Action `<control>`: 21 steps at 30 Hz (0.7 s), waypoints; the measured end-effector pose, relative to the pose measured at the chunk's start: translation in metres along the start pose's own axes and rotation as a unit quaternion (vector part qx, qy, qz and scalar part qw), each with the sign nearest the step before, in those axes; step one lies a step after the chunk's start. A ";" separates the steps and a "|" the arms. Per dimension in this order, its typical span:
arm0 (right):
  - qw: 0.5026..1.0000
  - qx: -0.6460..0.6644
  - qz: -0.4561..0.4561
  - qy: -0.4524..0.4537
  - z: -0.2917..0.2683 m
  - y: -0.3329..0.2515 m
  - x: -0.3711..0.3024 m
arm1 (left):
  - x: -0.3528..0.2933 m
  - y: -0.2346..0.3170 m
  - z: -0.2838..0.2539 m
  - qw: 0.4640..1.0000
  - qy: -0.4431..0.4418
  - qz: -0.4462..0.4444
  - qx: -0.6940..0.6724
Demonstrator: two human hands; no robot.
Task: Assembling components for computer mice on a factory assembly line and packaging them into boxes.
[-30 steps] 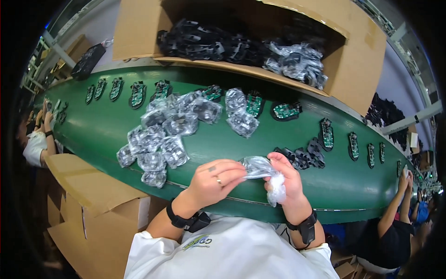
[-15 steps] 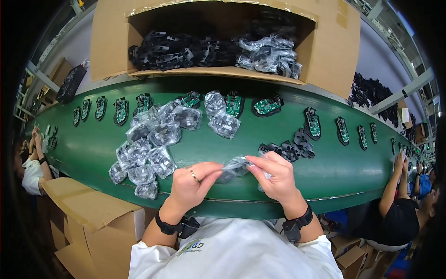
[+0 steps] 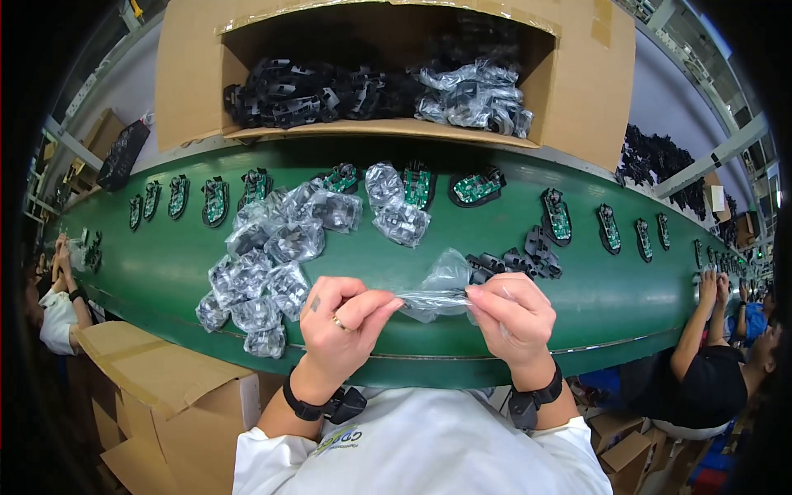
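Between my two hands a clear plastic bag (image 3: 436, 299) is stretched taut, just above the near part of the green work surface. My left hand (image 3: 340, 323) pinches one end of it between thumb and fingertips. The other end is pinched in my right hand (image 3: 516, 318). Whether any part is inside the bag I cannot make out. Close beyond my right hand lies a small heap of loose dark plastic parts (image 3: 520, 262). To the left of the bag, several parts wrapped in clear bags (image 3: 268, 264) are piled up beside my left hand.
A row of black shells with green circuit boards (image 3: 419, 186) runs along the belt (image 3: 388, 330). Behind it stands an open cardboard box (image 3: 590, 82) with dark parts and bagged parts. Another carton (image 3: 181, 412) is at lower left. Co-workers (image 3: 709, 363) sit at both sides.
My hands have moved apart, pulling the crumpled bag out straight between them. Part of its film now puffs up beyond my fingers.
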State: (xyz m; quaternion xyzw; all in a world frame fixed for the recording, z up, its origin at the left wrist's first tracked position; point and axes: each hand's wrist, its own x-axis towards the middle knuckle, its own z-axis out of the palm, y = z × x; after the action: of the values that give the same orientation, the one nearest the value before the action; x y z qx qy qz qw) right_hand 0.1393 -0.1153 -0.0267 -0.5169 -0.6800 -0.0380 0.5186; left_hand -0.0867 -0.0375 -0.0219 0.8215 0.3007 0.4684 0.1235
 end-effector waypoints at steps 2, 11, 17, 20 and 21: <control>0.999 0.000 0.021 -0.044 0.001 -0.001 0.002 | 0.000 -0.001 0.001 1.000 0.020 0.010 -0.006; 0.997 -0.035 0.068 -0.022 -0.005 0.000 0.001 | 0.010 0.000 0.006 1.000 -0.014 0.011 0.003; 0.965 0.203 0.063 0.151 0.016 -0.004 -0.013 | 0.013 0.031 0.029 0.911 -0.197 0.114 -0.344; 0.864 0.446 0.148 0.181 0.032 -0.015 -0.033 | 0.011 0.023 0.047 0.882 -0.215 0.086 -0.410; 0.829 0.481 0.191 0.212 0.035 -0.019 -0.036 | 0.009 0.024 0.052 0.882 -0.214 0.088 -0.409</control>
State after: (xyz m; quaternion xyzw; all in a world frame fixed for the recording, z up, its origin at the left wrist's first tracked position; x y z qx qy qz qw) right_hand 0.0989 -0.1278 -0.0604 -0.3003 -0.3730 0.2850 0.8303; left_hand -0.0305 -0.0469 -0.0319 0.8011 -0.0250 0.3715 0.4687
